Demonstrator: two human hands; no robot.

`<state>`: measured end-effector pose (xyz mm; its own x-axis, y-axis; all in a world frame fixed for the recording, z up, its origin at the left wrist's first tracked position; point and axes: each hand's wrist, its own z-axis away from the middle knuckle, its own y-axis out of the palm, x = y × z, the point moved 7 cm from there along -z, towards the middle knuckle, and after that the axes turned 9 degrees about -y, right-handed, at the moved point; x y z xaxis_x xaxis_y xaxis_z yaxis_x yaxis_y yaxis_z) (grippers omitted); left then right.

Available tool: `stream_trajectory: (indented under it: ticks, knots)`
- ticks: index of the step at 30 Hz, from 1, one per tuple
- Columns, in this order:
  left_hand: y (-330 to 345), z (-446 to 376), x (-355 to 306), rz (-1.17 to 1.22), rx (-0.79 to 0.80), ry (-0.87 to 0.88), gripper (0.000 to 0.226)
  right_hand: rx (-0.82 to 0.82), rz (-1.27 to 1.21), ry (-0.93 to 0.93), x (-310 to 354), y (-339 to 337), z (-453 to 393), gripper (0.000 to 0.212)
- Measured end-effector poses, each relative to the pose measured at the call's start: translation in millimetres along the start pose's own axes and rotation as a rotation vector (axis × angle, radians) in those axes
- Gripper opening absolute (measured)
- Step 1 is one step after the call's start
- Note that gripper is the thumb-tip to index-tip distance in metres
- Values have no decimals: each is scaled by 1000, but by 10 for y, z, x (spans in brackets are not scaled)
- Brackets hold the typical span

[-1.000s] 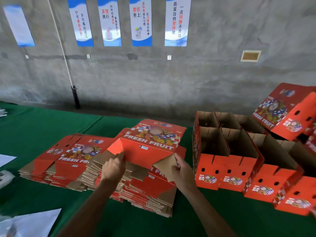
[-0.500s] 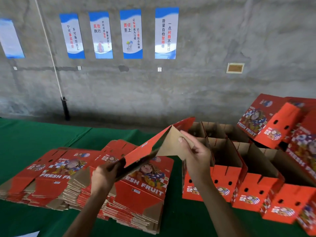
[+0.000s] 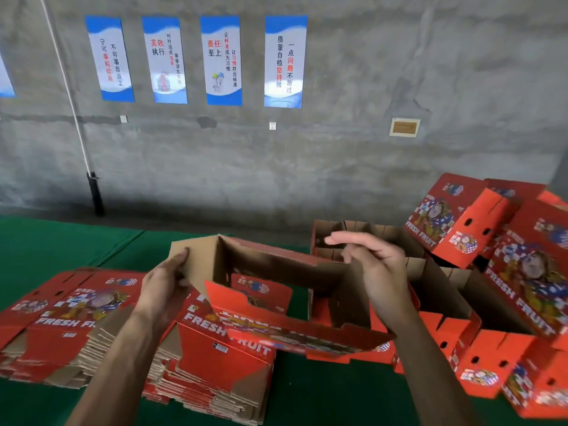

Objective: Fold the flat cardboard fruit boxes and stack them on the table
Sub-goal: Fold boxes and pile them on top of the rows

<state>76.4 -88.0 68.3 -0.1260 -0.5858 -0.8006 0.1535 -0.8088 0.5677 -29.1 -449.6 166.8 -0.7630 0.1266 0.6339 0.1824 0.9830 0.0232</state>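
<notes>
While the half-opened box hangs in the air above the green worktop, both bare forearms rise from the bottom edge of the head view toward the middle. From about 7 o'clock, the left forearm runs up to the left hand, which sits at the box's 9 o'clock end; its fingers lie flat against the outside of a brown end flap with the thumb tucked behind, so the hand is pinching that flap. From about 5 o'clock, the right forearm climbs to the right hand at the box's 3 o'clock end, wrist bent. Its index finger stretches out straight toward 9 o'clock above the rim and the other fingers curl down over the brown side wall, grasping it. Between the hands the box gapes as a skewed tube, brown inside, with its red printed panel sagging toward 6 o'clock and slightly blurred. Directly beneath it, a stack of flat boxes rests on the worktop, and a second flat stack lies just beside it at 9 o'clock, both printed FRESH FRUIT. At 3 o'clock, folded boxes stand open-topped in a row, touching one another, and more red boxes lean tilted over them toward 2 o'clock. Beyond, at 12 o'clock, a grey concrete wall carries four blue-and-white posters.
</notes>
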Motion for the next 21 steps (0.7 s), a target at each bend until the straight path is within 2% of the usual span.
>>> stream_trajectory:
  ticks: [4, 6, 8, 9, 10, 11, 13, 16, 17, 19, 21]
  knots:
    - [371, 174, 65, 158, 127, -75, 20, -165, -214, 45, 116, -323, -7, 39]
    - [550, 240, 167, 215, 180, -127, 23, -212, -340, 49, 165, -454, -40, 46]
    - [721, 333, 269, 222, 204, -144, 9, -240, -366, 41, 206, -595, -70, 56]
    - [778, 377, 318, 203, 187, -128, 17, -275, -363, 50, 206, -677, -68, 58]
    - [803, 400, 371, 164, 152, -107, 38, -317, -356, 65, 188, -767, -50, 58]
    - [827, 407, 417, 115, 123, -83, 48, -354, -349, 78, 163, -858, -36, 58]
    - [947, 451, 576, -2, 147, -103, 45, -389, -335, 114, 95, -1005, -21, 56]
    - [1022, 511, 893, -29, 146, -154, 27, -450, -256, 208, -48, -1207, 114, 18]
    - [1016, 521, 983, -35, 113, -159, 24, -490, -190, 246, -127, -1290, 227, 14]
    - [994, 530, 1147, -89, 24, -154, 33, -574, -180, 247, -312, -1435, 489, 25]
    - [1022, 560, 1268, -178, 19, -122, 39, -650, -304, 255, -490, -1521, 702, 35]
